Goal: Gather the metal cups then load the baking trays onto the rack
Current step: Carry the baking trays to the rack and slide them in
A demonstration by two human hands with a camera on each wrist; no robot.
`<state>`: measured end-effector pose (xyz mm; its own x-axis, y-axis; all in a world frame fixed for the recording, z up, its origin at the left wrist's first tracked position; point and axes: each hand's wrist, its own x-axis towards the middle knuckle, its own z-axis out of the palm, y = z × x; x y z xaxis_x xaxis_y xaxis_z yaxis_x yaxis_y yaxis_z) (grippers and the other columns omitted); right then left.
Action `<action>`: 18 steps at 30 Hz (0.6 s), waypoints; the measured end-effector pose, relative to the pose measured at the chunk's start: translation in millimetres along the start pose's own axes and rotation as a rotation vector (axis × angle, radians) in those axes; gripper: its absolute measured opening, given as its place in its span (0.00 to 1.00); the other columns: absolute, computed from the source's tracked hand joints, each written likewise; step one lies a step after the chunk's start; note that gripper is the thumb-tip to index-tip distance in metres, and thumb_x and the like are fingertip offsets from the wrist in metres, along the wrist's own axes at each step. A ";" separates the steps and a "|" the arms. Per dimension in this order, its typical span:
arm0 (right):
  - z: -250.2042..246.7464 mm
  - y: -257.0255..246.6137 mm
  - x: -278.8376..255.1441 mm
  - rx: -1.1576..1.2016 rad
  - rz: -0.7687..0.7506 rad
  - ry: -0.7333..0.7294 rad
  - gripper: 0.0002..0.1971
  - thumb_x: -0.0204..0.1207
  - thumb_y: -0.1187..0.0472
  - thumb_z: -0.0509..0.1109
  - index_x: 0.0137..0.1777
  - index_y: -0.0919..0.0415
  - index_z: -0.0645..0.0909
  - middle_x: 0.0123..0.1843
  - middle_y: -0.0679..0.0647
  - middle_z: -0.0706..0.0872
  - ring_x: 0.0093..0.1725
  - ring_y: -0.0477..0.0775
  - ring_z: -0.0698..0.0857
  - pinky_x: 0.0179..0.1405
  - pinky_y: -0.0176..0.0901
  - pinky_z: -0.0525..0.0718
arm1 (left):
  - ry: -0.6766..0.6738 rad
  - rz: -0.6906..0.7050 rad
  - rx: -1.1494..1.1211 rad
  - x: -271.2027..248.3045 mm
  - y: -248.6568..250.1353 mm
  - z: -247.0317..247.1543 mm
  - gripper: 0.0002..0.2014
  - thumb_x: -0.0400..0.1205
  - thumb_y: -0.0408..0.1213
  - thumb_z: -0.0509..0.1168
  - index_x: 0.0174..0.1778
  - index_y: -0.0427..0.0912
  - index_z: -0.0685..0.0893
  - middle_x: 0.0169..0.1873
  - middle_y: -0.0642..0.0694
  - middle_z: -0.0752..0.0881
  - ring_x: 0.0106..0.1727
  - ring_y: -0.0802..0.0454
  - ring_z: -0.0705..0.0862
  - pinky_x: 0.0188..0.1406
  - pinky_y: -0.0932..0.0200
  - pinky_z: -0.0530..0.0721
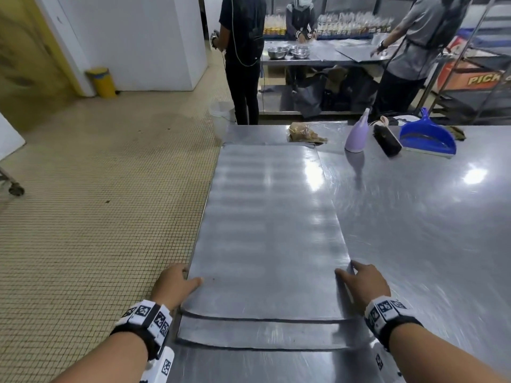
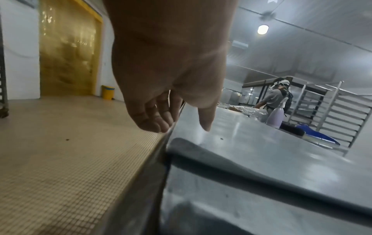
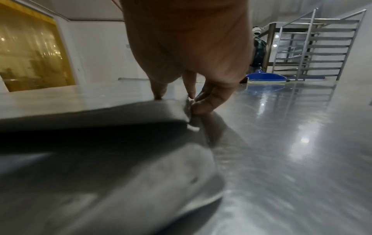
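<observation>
I see a big steel desk (image 1: 414, 217) that fills the right and lower part of the head view. On its left side lies the top baking tray (image 1: 271, 217), long and flat, running from the lower centre up to the middle of the frame. Under it, a second baking tray (image 1: 260, 334) shows its near edge at the bottom of the frame, so the two are stacked. In the upper right of the head view stands the rack (image 1: 475, 87), well apart from the trays; the right wrist view shows its empty rails (image 3: 314, 52) in the upper right.

My left hand (image 1: 172, 286) holds the left near corner of the top tray: the thumb lies on its surface and the fingers (image 2: 159, 117) curl down over its edge, as the left wrist view shows. My right hand (image 1: 362, 286) holds the right near corner in the same way, with the thumb on top and the fingers (image 3: 209, 98) bent against the side edge.

At the far end of the desk, in the upper right of the head view, I see a blue dustpan (image 1: 427, 136), a black brush (image 1: 387, 142) just beside it, a lilac spray bottle (image 1: 358, 136) and a crumpled plastic bag (image 1: 304, 132). I cannot find any metal cups on this desk.
</observation>
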<state>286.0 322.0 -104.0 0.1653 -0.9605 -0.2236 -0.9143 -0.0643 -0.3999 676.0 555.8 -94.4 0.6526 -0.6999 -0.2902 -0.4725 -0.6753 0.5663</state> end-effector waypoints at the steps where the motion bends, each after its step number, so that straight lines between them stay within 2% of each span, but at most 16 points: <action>1: 1.6 -2.1 -1.2 -0.041 0.012 0.000 0.19 0.75 0.35 0.63 0.51 0.49 0.82 0.54 0.58 0.84 0.49 0.62 0.85 0.51 0.50 0.84 | 0.006 -0.002 -0.015 0.1 -0.6 3.0 0.13 0.76 0.49 0.76 0.52 0.48 0.85 0.47 0.52 0.88 0.48 0.53 0.86 0.50 0.53 0.87; 3: 2.5 -4.6 -3.9 -0.146 0.027 -0.003 0.20 0.76 0.35 0.60 0.53 0.49 0.81 0.55 0.56 0.81 0.54 0.63 0.82 0.49 0.50 0.81 | 0.023 -0.003 -0.035 -1.8 -2.2 9.0 0.16 0.77 0.48 0.76 0.58 0.47 0.86 0.49 0.52 0.90 0.49 0.52 0.87 0.51 0.53 0.86; 5: 1.2 -1.9 -3.4 -0.189 0.023 -0.004 0.19 0.77 0.35 0.61 0.55 0.48 0.81 0.57 0.56 0.80 0.59 0.63 0.79 0.47 0.51 0.77 | 0.049 -0.010 -0.048 -4.2 -3.8 12.5 0.19 0.77 0.48 0.76 0.62 0.46 0.86 0.52 0.50 0.90 0.50 0.50 0.87 0.50 0.53 0.85; 6: 1.6 1.1 -1.4 -0.172 0.013 -0.008 0.18 0.76 0.36 0.62 0.55 0.47 0.81 0.57 0.57 0.80 0.58 0.63 0.79 0.48 0.51 0.78 | 0.053 -0.024 -0.069 -5.5 -3.9 13.3 0.19 0.77 0.47 0.76 0.63 0.46 0.86 0.52 0.50 0.90 0.50 0.49 0.87 0.49 0.54 0.84; 8: 2.7 5.1 2.4 -0.083 0.004 -0.014 0.15 0.76 0.40 0.67 0.53 0.50 0.83 0.55 0.57 0.82 0.52 0.62 0.83 0.48 0.49 0.81 | 0.052 -0.053 -0.129 -7.9 -2.0 14.1 0.17 0.77 0.45 0.77 0.60 0.46 0.87 0.48 0.52 0.89 0.49 0.49 0.87 0.48 0.54 0.84; 11: 3.1 6.6 6.3 0.054 0.030 0.005 0.08 0.74 0.50 0.72 0.42 0.53 0.82 0.45 0.55 0.87 0.41 0.57 0.84 0.40 0.45 0.80 | 0.035 -0.090 -0.184 -11.8 0.4 15.9 0.12 0.75 0.45 0.79 0.52 0.52 0.87 0.44 0.56 0.90 0.48 0.50 0.88 0.53 0.49 0.88; 14: 2.1 11.5 9.2 0.084 0.034 -0.013 0.07 0.74 0.51 0.73 0.42 0.53 0.82 0.42 0.53 0.88 0.41 0.56 0.84 0.41 0.44 0.79 | 0.037 -0.102 -0.226 -17.2 5.3 19.9 0.09 0.76 0.44 0.78 0.46 0.54 0.84 0.41 0.58 0.89 0.47 0.51 0.88 0.51 0.52 0.86; 16: 2.6 16.0 11.1 0.076 0.014 -0.026 0.06 0.75 0.53 0.72 0.42 0.54 0.81 0.42 0.52 0.88 0.41 0.55 0.84 0.42 0.45 0.80 | 0.016 -0.121 -0.249 -19.6 8.7 20.4 0.09 0.77 0.43 0.77 0.48 0.52 0.84 0.42 0.57 0.88 0.46 0.52 0.87 0.47 0.55 0.85; 18: -0.6 17.1 11.3 0.062 0.000 -0.053 0.07 0.76 0.54 0.71 0.41 0.55 0.80 0.42 0.52 0.87 0.41 0.54 0.84 0.43 0.45 0.82 | -0.057 -0.119 -0.240 -20.0 8.2 18.7 0.12 0.77 0.45 0.77 0.52 0.47 0.86 0.46 0.55 0.90 0.49 0.53 0.89 0.52 0.53 0.88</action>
<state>272.1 309.8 -112.8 0.1865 -0.9448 -0.2695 -0.8897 -0.0461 -0.4542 648.0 560.0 -98.4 0.6580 -0.6350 -0.4047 -0.2358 -0.6842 0.6901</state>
